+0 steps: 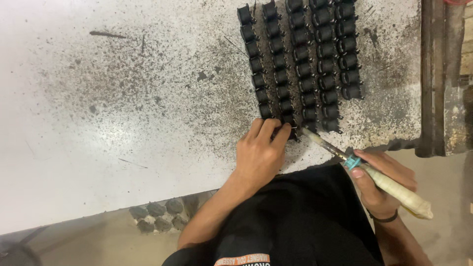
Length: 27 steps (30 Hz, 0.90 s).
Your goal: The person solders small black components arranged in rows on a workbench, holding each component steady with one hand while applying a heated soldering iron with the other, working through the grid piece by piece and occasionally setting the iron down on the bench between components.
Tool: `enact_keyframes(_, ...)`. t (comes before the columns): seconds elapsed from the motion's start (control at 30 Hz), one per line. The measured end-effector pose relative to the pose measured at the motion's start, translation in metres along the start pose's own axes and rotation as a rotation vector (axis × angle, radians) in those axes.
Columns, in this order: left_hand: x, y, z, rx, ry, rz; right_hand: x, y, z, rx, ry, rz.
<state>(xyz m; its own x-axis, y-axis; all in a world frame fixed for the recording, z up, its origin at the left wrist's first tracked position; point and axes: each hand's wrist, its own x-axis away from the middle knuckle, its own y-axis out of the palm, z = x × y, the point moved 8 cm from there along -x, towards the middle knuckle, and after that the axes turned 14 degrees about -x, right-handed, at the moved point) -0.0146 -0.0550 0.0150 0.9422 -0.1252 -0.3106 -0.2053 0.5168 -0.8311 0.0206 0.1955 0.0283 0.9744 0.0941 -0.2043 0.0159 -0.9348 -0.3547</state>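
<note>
A wide white bench (98,123), heavily speckled with dark spatter toward its right half, fills most of the view, with a rusty metal frame (436,79) running along its right edge. On the spattered part stand five rows of small black bobbins (300,64), set close side by side and reaching from the far edge down toward the person. The person's black shirt (295,221) shows at the bottom. The work in hand appears to be soldering the leads of the bobbins one at a time, now at the near end of the second row. The left hand (258,152) lies flat on the bench with its fingers curled together over the nearest bobbin (288,131), pinching and steadying it. The right hand (382,182), with a dark band at the wrist, is closed around the pale wrapped handle of a soldering iron (364,170) that has a blue collar; its thin tip points up and left and ends just beside the held bobbin, close to the left fingertips. I judge that the next move calls for a small, steady touch of the tip on the lead, clear of those fingers.
</note>
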Motion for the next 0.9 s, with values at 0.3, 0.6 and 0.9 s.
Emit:
enact_keyframes(0.3, -0.001, 0.016, 0.007, 0.055, 0.058, -0.074, -0.021, 0.025, -0.034, 0.042, -0.126, -0.125)
enact_keyframes(0.6, -0.01, -0.065, 0.007, 0.022, 0.044, 0.122, -0.036, 0.002, -0.012, -0.17, -0.033, -0.053)
enact_keyframes(0.9, -0.03, -0.017, -0.008, -0.038, -0.068, -0.005, -0.023, 0.003, 0.015, -0.146, 0.018, 0.033)
